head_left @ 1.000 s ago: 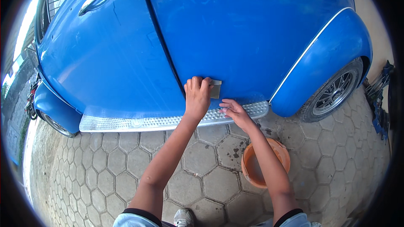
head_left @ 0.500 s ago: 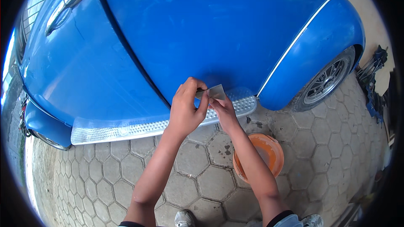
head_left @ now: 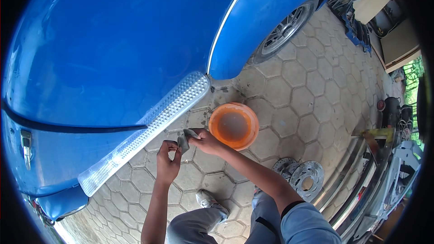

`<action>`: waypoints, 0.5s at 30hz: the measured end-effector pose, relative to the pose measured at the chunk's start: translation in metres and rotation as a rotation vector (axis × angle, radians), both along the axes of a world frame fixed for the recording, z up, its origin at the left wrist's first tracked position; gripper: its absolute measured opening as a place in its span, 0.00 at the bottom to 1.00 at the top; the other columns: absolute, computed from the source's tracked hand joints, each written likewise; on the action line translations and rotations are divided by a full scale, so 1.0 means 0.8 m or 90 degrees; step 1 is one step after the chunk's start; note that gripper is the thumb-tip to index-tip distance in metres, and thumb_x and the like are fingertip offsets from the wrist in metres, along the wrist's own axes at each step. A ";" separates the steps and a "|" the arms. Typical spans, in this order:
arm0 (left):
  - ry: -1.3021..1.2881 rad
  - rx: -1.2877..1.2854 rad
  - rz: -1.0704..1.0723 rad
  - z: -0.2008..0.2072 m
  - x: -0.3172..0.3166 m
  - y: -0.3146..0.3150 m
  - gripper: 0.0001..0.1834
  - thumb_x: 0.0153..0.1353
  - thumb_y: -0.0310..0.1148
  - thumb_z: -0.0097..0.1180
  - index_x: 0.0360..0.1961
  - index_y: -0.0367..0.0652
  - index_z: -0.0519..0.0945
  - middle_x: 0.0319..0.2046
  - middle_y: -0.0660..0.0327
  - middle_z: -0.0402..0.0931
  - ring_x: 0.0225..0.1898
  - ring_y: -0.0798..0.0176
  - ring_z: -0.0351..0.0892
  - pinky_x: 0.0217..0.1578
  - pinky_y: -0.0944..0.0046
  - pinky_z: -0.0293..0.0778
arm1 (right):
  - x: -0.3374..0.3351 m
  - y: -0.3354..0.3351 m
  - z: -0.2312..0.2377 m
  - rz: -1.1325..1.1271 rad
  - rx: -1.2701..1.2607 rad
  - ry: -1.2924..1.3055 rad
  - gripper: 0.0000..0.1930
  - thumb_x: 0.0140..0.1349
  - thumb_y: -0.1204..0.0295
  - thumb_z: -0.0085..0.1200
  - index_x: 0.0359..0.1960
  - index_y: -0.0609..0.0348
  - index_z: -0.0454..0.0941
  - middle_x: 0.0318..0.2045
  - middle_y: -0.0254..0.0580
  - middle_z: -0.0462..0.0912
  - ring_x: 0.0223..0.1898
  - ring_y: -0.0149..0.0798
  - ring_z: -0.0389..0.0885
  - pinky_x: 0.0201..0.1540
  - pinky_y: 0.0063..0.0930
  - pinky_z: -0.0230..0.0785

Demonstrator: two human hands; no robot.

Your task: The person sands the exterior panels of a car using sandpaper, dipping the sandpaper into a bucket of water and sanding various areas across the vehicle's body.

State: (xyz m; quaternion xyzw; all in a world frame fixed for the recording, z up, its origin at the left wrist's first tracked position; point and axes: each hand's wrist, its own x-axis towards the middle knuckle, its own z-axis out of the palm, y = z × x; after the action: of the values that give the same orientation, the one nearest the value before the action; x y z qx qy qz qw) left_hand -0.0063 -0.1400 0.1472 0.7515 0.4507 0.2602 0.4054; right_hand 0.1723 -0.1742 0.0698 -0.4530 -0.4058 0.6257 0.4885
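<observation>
My left hand (head_left: pixel 168 160) is closed with thumb and fingertips pinching the edge of a small grey sheet (head_left: pixel 182 143) that looks like sandpaper. My right hand (head_left: pixel 204 141) grips the sheet's other side, so it is bent between the two hands. Both hands are above the paving, on the near side of the shiny studded running board (head_left: pixel 167 105) of a blue car (head_left: pixel 117 49), and apart from the bodywork. Just beyond my right hand stands an orange bucket (head_left: pixel 248 143) holding cloudy liquid. My fingers partly hide the sheet.
Hexagonal pavers (head_left: pixel 296 73) cover the ground. The car's wheel (head_left: pixel 289 29) is at the upper right. Near my right arm lie brake discs (head_left: pixel 307 180), with metal parts (head_left: pixel 402 167) piled beyond. A dark folded object (head_left: pixel 355 18) leans at the far right.
My view has swung right, bringing the bucket and metal parts into sight. My hands, still on the grey sheet, have moved from in front of the car panel down toward the bucket's side.
</observation>
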 end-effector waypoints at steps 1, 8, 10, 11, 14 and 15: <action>0.005 -0.009 -0.027 0.000 0.008 -0.003 0.08 0.59 0.16 0.57 0.36 0.35 0.72 0.32 0.55 0.78 0.34 0.61 0.80 0.41 0.64 0.76 | 0.007 -0.007 0.006 0.029 -0.045 -0.020 0.09 0.69 0.70 0.51 0.45 0.61 0.78 0.34 0.30 0.82 0.37 0.22 0.74 0.43 0.23 0.68; -0.094 -0.164 0.039 -0.054 0.027 -0.015 0.08 0.61 0.16 0.56 0.38 0.37 0.71 0.33 0.61 0.75 0.35 0.69 0.77 0.40 0.67 0.75 | 0.010 -0.035 -0.043 -0.118 -0.057 0.054 0.09 0.70 0.72 0.49 0.46 0.62 0.78 0.35 0.34 0.83 0.39 0.25 0.77 0.44 0.24 0.70; -0.079 -0.168 0.031 -0.053 0.026 -0.019 0.08 0.61 0.17 0.56 0.38 0.37 0.71 0.33 0.61 0.75 0.35 0.69 0.77 0.39 0.67 0.75 | 0.008 -0.038 -0.045 -0.123 -0.092 0.061 0.09 0.70 0.72 0.49 0.45 0.63 0.78 0.35 0.34 0.83 0.38 0.25 0.77 0.44 0.25 0.70; -0.064 -0.167 0.024 -0.053 0.026 -0.022 0.09 0.61 0.17 0.56 0.38 0.37 0.70 0.33 0.61 0.75 0.35 0.70 0.77 0.39 0.67 0.75 | 0.007 -0.040 -0.047 -0.124 -0.122 0.069 0.09 0.71 0.72 0.49 0.45 0.63 0.78 0.34 0.34 0.83 0.38 0.26 0.78 0.45 0.25 0.70; -0.083 -0.168 0.016 -0.060 0.032 -0.026 0.08 0.62 0.17 0.56 0.38 0.37 0.70 0.33 0.61 0.74 0.34 0.70 0.77 0.38 0.68 0.75 | 0.006 -0.048 -0.064 -0.108 -0.103 0.081 0.08 0.71 0.72 0.49 0.43 0.63 0.77 0.33 0.34 0.82 0.37 0.26 0.77 0.44 0.26 0.70; -0.080 -0.175 0.014 -0.062 0.034 -0.026 0.08 0.62 0.17 0.56 0.38 0.37 0.70 0.33 0.61 0.74 0.34 0.70 0.77 0.38 0.68 0.75 | 0.005 -0.050 -0.067 -0.110 -0.109 0.083 0.08 0.71 0.72 0.49 0.43 0.63 0.77 0.33 0.34 0.82 0.37 0.26 0.77 0.44 0.26 0.70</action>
State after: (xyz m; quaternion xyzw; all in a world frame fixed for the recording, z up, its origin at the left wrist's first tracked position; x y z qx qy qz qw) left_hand 0.0207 -0.1611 0.0975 0.6662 0.4642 0.2472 0.5288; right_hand 0.1763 -0.2142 0.0162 -0.4846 -0.2775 0.6418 0.5256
